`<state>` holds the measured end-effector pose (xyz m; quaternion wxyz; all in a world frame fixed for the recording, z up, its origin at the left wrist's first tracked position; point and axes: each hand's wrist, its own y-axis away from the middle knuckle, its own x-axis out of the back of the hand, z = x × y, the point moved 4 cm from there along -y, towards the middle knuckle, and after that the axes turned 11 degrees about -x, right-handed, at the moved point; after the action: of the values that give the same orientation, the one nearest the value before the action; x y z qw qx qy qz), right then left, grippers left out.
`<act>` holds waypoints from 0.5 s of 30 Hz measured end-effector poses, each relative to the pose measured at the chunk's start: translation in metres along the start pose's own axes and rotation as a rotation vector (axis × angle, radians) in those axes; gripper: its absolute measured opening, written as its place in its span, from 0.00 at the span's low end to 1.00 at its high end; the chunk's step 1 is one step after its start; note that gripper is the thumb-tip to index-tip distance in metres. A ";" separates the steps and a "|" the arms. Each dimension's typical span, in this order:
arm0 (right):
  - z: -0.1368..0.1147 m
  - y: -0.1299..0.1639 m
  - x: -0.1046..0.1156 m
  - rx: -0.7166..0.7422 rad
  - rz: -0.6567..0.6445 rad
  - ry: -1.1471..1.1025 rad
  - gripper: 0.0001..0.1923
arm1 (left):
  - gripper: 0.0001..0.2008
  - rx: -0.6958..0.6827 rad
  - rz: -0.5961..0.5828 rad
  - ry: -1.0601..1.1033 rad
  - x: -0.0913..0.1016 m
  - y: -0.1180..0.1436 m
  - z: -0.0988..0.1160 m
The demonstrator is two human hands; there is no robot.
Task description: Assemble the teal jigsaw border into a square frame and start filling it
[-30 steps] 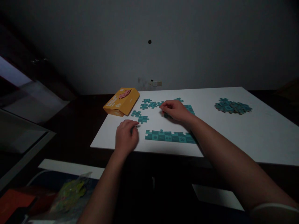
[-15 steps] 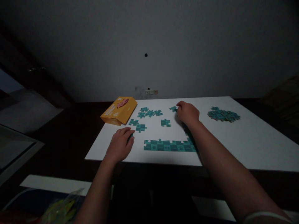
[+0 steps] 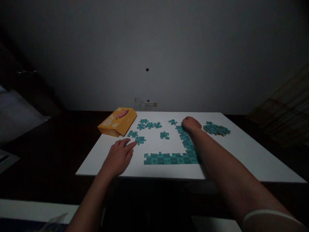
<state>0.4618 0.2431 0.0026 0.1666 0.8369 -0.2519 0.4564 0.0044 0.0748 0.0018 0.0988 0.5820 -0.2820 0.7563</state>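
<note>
The left hand [image 3: 117, 157] lies flat on the white table [image 3: 241, 154], fingers spread and holding nothing, its fingertips just beside two loose puzzle pieces [image 3: 136, 137] near the yellow box [image 3: 117, 121]. The right hand [image 3: 190, 123] rests curled at the far end of the joined puzzle border [image 3: 174, 154], which runs in an L; whether it grips a piece I cannot tell. A heap of pieces [image 3: 216, 129] lies right of that hand.
</note>
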 end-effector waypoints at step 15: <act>0.009 -0.013 -0.019 0.481 -0.103 -0.120 0.30 | 0.34 0.099 0.009 0.096 -0.002 -0.002 0.001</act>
<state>0.4668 0.2540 -0.0193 -0.0296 0.8898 -0.1026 0.4437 0.0063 0.0762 0.0008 0.0799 0.5481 -0.2419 0.7967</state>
